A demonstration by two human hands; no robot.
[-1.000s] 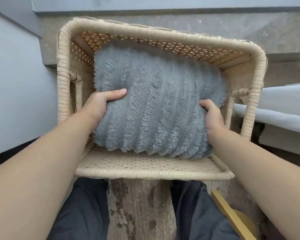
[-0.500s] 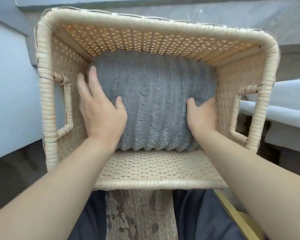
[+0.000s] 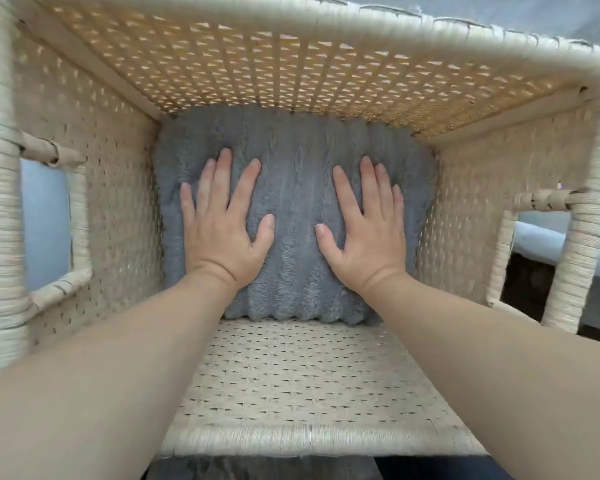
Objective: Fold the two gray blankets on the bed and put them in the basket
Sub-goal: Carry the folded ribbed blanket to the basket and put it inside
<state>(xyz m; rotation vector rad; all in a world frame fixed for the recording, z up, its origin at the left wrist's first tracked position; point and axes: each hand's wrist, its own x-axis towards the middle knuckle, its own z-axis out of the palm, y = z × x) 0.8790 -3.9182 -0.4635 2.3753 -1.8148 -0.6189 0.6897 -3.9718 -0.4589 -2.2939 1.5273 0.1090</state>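
A folded gray fluffy blanket (image 3: 293,174) lies at the bottom of a cream wicker basket (image 3: 326,67), filling its floor. My left hand (image 3: 222,225) presses flat on the blanket's left half, fingers spread and straight. My right hand (image 3: 366,225) presses flat on the right half in the same way. Both forearms reach down into the basket over its near wall. Only one blanket surface shows; whatever lies under it is hidden.
The basket has handle cut-outs in its left wall (image 3: 45,216) and right wall (image 3: 534,251). A pale bed edge (image 3: 548,244) shows through the right handle. Dark trousers (image 3: 257,469) show below the near rim.
The blanket has gone from held above the rim down to the basket floor. Both hands left its sides and now press flat on top. The camera has moved much closer.
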